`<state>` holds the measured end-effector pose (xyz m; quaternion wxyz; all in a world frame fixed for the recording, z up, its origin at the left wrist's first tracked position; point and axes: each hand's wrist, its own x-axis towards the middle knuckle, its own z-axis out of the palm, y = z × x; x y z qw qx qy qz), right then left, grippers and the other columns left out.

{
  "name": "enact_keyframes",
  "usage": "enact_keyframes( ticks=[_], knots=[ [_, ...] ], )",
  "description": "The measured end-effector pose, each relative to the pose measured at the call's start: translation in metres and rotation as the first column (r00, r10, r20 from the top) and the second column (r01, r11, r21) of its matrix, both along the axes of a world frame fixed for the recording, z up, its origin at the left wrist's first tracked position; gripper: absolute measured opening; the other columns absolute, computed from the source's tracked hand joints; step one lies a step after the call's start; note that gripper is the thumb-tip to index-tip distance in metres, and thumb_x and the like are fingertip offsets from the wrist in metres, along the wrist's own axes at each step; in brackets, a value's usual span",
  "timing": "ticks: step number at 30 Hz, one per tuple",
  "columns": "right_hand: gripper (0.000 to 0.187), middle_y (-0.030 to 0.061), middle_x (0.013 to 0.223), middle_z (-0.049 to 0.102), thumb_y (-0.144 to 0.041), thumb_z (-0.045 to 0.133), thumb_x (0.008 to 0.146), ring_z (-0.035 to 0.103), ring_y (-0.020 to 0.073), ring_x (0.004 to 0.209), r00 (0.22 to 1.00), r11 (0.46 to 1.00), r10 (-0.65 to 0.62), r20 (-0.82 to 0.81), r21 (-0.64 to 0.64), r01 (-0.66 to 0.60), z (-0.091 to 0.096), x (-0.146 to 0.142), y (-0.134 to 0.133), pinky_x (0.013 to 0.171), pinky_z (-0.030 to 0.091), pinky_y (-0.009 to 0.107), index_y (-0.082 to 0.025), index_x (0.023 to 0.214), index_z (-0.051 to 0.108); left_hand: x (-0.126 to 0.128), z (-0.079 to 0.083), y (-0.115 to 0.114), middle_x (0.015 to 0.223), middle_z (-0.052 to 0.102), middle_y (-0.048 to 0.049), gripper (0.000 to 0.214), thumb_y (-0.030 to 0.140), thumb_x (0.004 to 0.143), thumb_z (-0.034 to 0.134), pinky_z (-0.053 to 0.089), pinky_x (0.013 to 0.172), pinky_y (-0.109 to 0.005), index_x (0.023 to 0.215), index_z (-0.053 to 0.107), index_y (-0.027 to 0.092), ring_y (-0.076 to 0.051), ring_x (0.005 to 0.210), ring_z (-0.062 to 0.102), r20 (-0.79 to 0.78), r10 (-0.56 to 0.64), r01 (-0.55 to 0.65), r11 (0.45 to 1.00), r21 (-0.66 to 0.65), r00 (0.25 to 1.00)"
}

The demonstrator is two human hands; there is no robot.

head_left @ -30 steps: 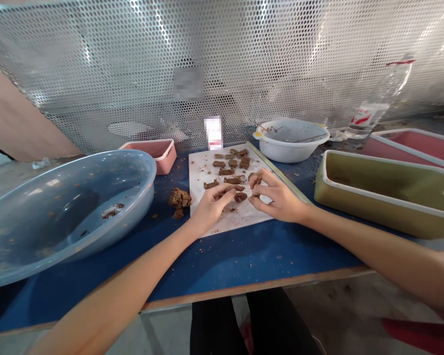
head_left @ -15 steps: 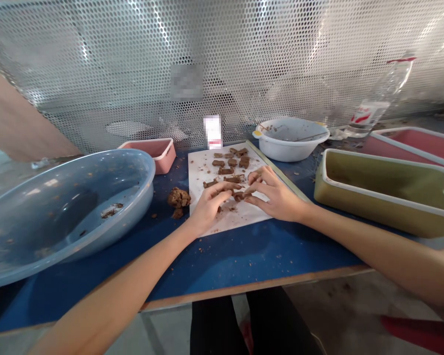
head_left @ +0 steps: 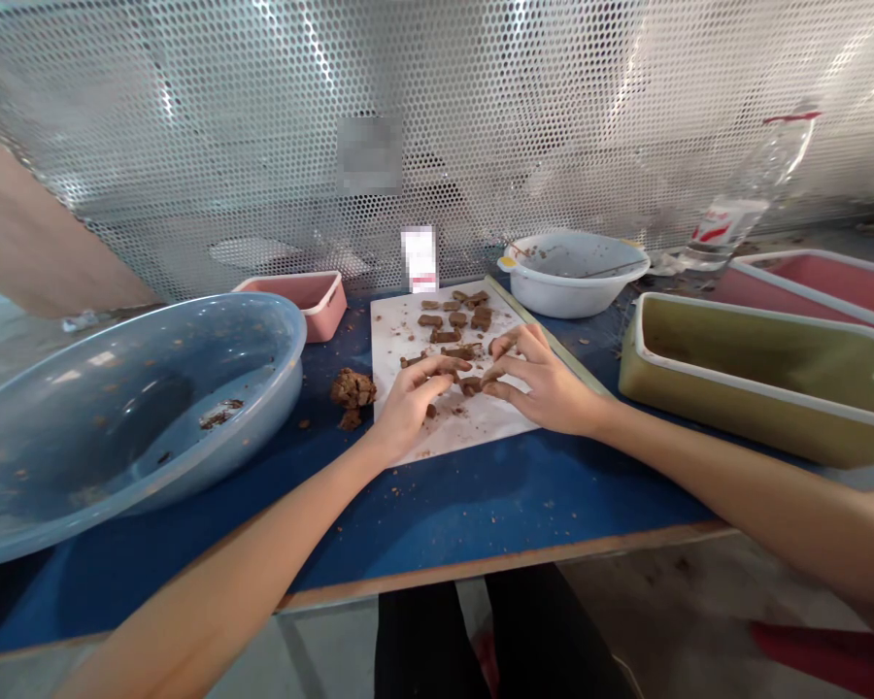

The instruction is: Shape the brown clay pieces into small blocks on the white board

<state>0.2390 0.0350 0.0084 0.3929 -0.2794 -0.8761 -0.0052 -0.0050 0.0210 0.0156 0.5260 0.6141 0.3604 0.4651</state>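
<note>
A white board [head_left: 408, 340] lies on the blue table [head_left: 437, 505] with several small brown clay pieces [head_left: 452, 320] on it. My left hand [head_left: 412, 403] and my right hand [head_left: 543, 383] meet over the board's near half, fingers curled and pinching one small brown piece [head_left: 472, 384] between their tips. A larger brown lump [head_left: 352, 388] sits on the table just left of the board.
A big blue basin [head_left: 117, 408] fills the left. A pink box [head_left: 306, 296], a white bowl [head_left: 572, 272], a yellow-green tray [head_left: 757, 374], a pink tray [head_left: 823, 282] and a plastic bottle [head_left: 743, 204] stand behind and right. Perforated metal screen at the back.
Both hands have drawn slightly closer together over the same brown piece; the right hand's fingers have lowered onto it. Nothing else on the table has moved.
</note>
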Motion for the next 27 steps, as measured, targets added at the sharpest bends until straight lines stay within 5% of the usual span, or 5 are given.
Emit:
enact_keyframes(
  ticks=[27],
  knots=[
    [0.011, 0.0083, 0.109, 0.059, -0.036, 0.076, 0.100, 0.058, 0.0275, 0.108, 0.997, 0.998, 0.009, -0.072, 0.055, -0.005, 0.0000, -0.0002, -0.0001, 0.102, 0.050, 0.054, -0.025, 0.100, 0.076, -0.0020, -0.0043, 0.0021, 0.100, 0.075, -0.0062, 0.024, 0.026, 0.087, 0.067, 0.048, 0.074, -0.031, 0.103, 0.084, 0.021, -0.021, 0.089, 0.063, -0.015, 0.009, -0.009, 1.000, -0.020, 1.000]
  ],
)
